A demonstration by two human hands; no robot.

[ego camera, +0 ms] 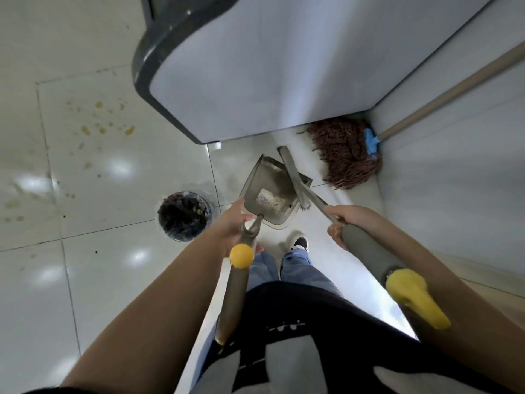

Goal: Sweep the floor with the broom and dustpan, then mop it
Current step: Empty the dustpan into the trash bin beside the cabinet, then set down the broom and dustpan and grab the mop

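A person stands on a shiny white tile floor (113,251) and looks down at both hands. The left hand (235,226) is wrapped tight around the long grey handle of a dustpan (270,191), just above the pan. That handle has a round yellow end near the person's body. The pan is held up off the floor and tipped, and some pale scraps lie inside it. The right hand (339,223) is closed around the grey handle of a broom (292,172), which also has a yellow end. The broom head rests against the open side of the pan. The two hands are a little apart, one on each tool. Left of the pan, on the floor, sits a small round bin (184,216) with a dark bag and some rubbish in it. Farther left, yellow spots and smears (105,129) mark the tiles. A mop (345,155) with brown strings and a blue clip leans in the corner by the wall, behind the pan. A big grey cabinet (270,66) stands just above it all.
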